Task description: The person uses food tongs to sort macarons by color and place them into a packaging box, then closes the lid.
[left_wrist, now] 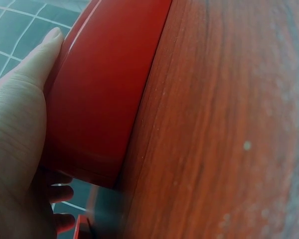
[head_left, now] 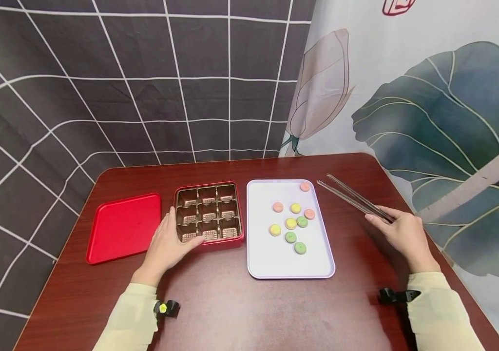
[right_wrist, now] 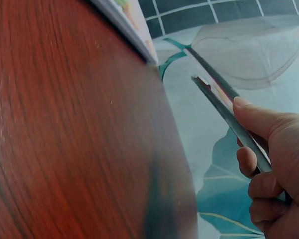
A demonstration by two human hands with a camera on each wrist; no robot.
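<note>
My left hand (head_left: 168,247) grips the near left corner of a red box (head_left: 220,245), thumb along the front rim and fingers at its left side. Inside is a brown insert (head_left: 207,211) divided into several square compartments, with nothing in them. In the left wrist view the thumb lies against the upper edge of the box's red wall (left_wrist: 99,99). On the right, my right hand (head_left: 403,237) holds metal tongs (head_left: 355,197) between thumb and fingers. Their tips are apart, with nothing between them, and point toward the white tray (head_left: 271,261).
Small round pink, yellow (head_left: 275,230) and green (head_left: 300,248) pieces lie scattered on the tray, right of the box. A red lid (head_left: 122,229) lies flat at the left of the brown table (head_left: 232,307). Curtains hang behind the table.
</note>
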